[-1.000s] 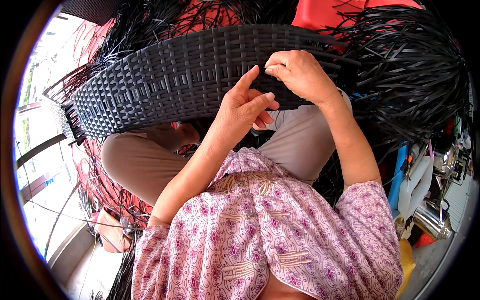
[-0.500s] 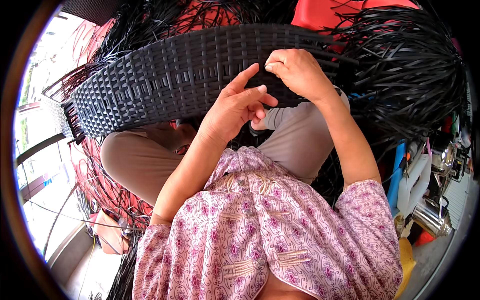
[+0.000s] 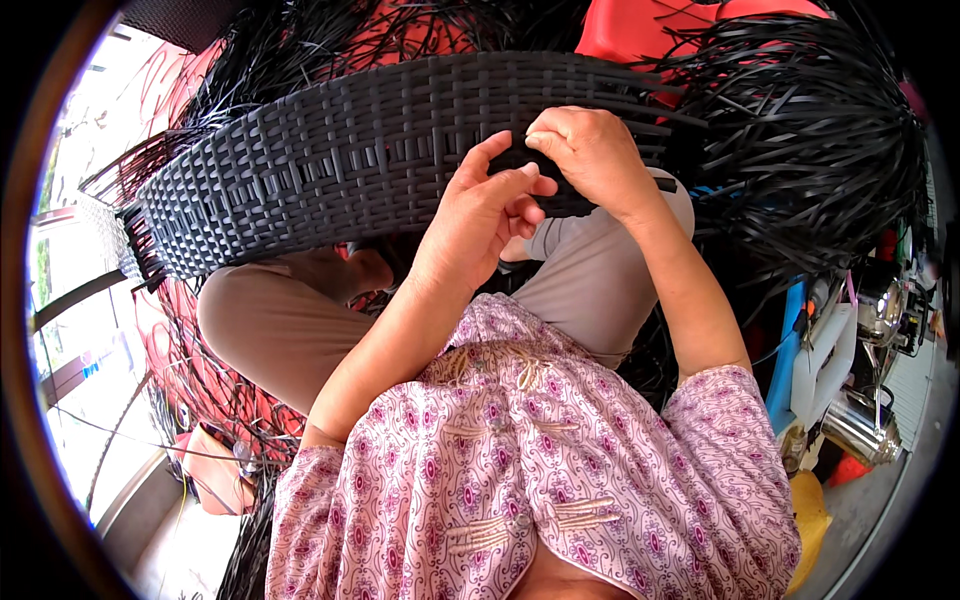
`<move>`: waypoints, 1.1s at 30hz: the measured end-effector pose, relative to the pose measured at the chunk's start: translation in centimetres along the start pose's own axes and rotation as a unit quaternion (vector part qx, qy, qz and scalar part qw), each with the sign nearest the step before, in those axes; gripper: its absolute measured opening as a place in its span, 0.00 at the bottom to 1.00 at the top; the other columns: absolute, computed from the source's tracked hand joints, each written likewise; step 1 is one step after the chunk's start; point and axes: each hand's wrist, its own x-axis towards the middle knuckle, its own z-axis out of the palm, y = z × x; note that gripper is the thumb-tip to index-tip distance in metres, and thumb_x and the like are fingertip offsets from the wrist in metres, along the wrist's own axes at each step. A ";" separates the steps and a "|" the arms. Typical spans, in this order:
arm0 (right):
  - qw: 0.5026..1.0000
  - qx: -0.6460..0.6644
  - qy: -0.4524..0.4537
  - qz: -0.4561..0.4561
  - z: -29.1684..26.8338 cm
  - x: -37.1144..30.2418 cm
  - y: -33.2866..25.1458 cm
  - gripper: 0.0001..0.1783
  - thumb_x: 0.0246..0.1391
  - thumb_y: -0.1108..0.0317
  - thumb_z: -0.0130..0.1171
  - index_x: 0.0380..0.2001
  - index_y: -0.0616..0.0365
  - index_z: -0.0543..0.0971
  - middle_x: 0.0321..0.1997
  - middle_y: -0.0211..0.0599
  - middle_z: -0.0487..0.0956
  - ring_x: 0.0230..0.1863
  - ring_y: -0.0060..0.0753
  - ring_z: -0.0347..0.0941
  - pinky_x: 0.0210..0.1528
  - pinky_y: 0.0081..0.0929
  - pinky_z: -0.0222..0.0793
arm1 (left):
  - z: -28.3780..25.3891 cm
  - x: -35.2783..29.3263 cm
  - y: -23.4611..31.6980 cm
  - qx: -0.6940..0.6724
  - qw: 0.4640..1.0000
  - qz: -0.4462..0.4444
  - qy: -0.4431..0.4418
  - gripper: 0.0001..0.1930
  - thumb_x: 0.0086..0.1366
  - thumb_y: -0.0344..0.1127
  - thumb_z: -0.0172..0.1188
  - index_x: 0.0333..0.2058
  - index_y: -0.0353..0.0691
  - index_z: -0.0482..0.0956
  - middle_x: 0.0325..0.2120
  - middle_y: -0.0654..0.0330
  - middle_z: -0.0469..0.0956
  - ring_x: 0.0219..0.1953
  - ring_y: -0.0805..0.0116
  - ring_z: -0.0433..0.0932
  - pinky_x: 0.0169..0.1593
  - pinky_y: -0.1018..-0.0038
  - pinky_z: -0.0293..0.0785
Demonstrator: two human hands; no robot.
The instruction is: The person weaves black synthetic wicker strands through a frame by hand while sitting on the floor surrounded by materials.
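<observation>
A long, curved panel of woven black plastic strips (image 3: 330,160) lies across my legs, its left end narrower. Over its right part, my left hand (image 3: 490,200) is turned partly palm up. Its index finger and thumb are apart, the other fingers loosely bent, and nothing shows in it. Just right of it, my right hand (image 3: 588,155) is bent at the wrist with thumb and fingertips pinched together. Whatever the pinch holds, if anything, cannot be made out against the black weave. Loose strip ends stick out at the panel's right end.
A thick bundle of loose black strips (image 3: 810,140) spreads at the right. Behind the panel is a red plastic object (image 3: 640,25). More strips lie over red material on the left. A shiny metal flask (image 3: 860,425) and a white plastic object (image 3: 825,365) stand at lower right.
My left hand has shifted slightly, its thumb now nearer the right hand's fingertips. The right hand has come a little lower and left, still pinched. The panel lies almost as before.
</observation>
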 end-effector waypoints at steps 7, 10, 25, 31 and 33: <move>0.998 0.050 -0.027 -0.019 -0.7 0.1 1.1 0.09 0.56 0.67 0.60 0.33 0.63 0.82 0.31 0.47 0.81 0.33 0.48 0.79 0.38 0.37 0.73 | -0.1 0.1 -0.5 0.003 1.000 0.005 -0.011 0.32 0.70 0.29 0.56 0.69 0.37 0.52 0.33 0.53 0.81 0.24 0.75 0.76 0.26 0.79 0.72; 0.998 0.057 -0.039 -0.006 -0.8 0.0 0.7 0.09 0.55 0.67 0.59 0.32 0.62 0.82 0.30 0.46 0.81 0.33 0.48 0.79 0.38 0.37 0.72 | -0.6 0.0 -0.4 0.031 0.999 -0.005 -0.019 0.35 0.70 0.31 0.57 0.70 0.37 0.50 0.35 0.51 0.82 0.24 0.76 0.76 0.27 0.79 0.72; 0.991 0.094 -0.063 0.065 -1.1 0.5 0.7 0.12 0.55 0.63 0.58 0.35 0.59 0.84 0.32 0.47 0.83 0.37 0.50 0.81 0.42 0.40 0.74 | -2.3 1.1 0.4 0.016 0.997 -0.056 -0.058 0.40 0.70 0.33 0.57 0.73 0.40 0.42 0.31 0.52 0.82 0.21 0.76 0.75 0.23 0.80 0.70; 0.988 0.108 -0.063 0.091 -1.0 0.5 0.5 0.11 0.55 0.66 0.59 0.36 0.60 0.84 0.28 0.43 0.82 0.31 0.41 0.79 0.38 0.34 0.73 | -1.4 -0.1 -0.4 0.121 0.992 -0.001 -0.042 0.36 0.70 0.33 0.58 0.72 0.41 0.50 0.33 0.54 0.82 0.24 0.77 0.76 0.26 0.78 0.73; 0.991 0.096 -0.060 0.077 -0.9 0.5 0.5 0.08 0.56 0.70 0.59 0.36 0.63 0.82 0.23 0.36 0.79 0.25 0.25 0.76 0.33 0.27 0.72 | -1.7 0.0 -0.8 0.135 0.990 0.020 -0.043 0.36 0.70 0.33 0.59 0.71 0.39 0.51 0.33 0.54 0.82 0.24 0.77 0.76 0.26 0.78 0.73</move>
